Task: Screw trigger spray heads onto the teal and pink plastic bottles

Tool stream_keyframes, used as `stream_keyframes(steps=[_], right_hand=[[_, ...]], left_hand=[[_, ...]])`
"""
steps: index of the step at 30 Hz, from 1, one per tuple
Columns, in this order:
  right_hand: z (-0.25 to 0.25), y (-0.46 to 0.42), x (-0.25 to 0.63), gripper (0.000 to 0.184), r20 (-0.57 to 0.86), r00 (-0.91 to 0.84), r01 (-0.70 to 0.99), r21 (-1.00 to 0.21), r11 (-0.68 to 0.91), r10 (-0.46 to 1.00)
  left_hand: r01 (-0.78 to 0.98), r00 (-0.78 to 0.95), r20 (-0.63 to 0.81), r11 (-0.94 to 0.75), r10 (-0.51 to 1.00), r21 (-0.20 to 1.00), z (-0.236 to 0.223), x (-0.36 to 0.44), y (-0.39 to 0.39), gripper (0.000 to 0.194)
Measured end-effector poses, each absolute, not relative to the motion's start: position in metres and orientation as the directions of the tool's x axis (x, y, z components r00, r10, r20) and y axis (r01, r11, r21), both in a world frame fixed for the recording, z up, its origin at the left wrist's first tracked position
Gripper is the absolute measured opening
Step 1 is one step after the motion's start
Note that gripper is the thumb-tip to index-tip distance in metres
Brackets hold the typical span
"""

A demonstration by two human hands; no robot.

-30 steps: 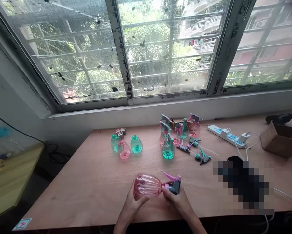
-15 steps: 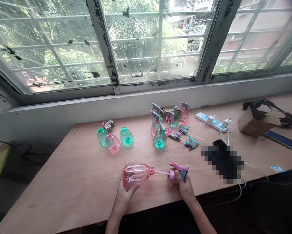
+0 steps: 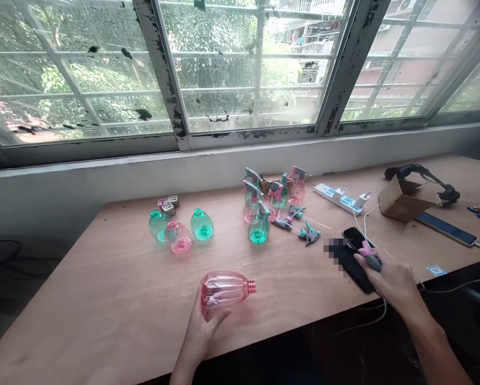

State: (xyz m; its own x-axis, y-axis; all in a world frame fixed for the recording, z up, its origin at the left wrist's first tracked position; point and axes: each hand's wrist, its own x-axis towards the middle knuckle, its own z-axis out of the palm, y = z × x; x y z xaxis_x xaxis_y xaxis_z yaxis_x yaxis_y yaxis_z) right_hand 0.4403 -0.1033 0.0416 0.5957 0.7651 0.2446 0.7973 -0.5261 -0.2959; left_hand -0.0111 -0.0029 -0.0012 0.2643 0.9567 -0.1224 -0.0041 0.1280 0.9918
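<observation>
My left hand (image 3: 202,326) holds a pink clear bottle (image 3: 222,289) lying on its side on the wooden table (image 3: 103,299), its open neck pointing right. My right hand (image 3: 388,278) is far to the right, over a dark phone (image 3: 354,256), and grips a pink and grey spray head (image 3: 370,258); most of the head is hidden in the fingers.
Three capless bottles (image 3: 175,232), green and pink, stand at the back left. A cluster of spray bottles (image 3: 264,206) and loose spray heads (image 3: 304,230) sits mid-table. A power strip (image 3: 338,197), a cardboard box (image 3: 404,199), cables and a second phone (image 3: 446,228) lie right.
The spray head has come off the pink bottle. My right hand has carried it away to the right, over the phone. The left hand still holds the bottle.
</observation>
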Motion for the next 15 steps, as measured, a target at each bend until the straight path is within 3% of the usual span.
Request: stream_keyframes(steps=[1,4,10,15], right_hand=[[0.032,-0.096,0.447,0.037,0.164,0.579,0.815,-0.123,-0.566,0.799],[0.005,-0.080,0.455,0.044,0.068,0.576,0.815,0.030,-0.578,0.815],[-0.014,-0.072,0.465,0.064,-0.038,0.565,0.825,0.018,-0.564,0.825],[-0.024,-0.068,0.474,0.062,-0.078,0.553,0.832,0.008,-0.554,0.829]], left_hand=[[-0.011,0.259,-0.122,0.129,0.958,0.992,-0.001,-0.010,-0.003,0.096],[-0.022,0.248,-0.116,0.126,0.962,0.992,0.001,-0.008,-0.004,0.096],[-0.010,0.273,-0.101,0.108,0.957,0.994,0.010,-0.006,-0.010,0.097],[0.013,0.286,-0.121,0.123,0.951,0.992,0.013,-0.006,-0.014,0.101]])
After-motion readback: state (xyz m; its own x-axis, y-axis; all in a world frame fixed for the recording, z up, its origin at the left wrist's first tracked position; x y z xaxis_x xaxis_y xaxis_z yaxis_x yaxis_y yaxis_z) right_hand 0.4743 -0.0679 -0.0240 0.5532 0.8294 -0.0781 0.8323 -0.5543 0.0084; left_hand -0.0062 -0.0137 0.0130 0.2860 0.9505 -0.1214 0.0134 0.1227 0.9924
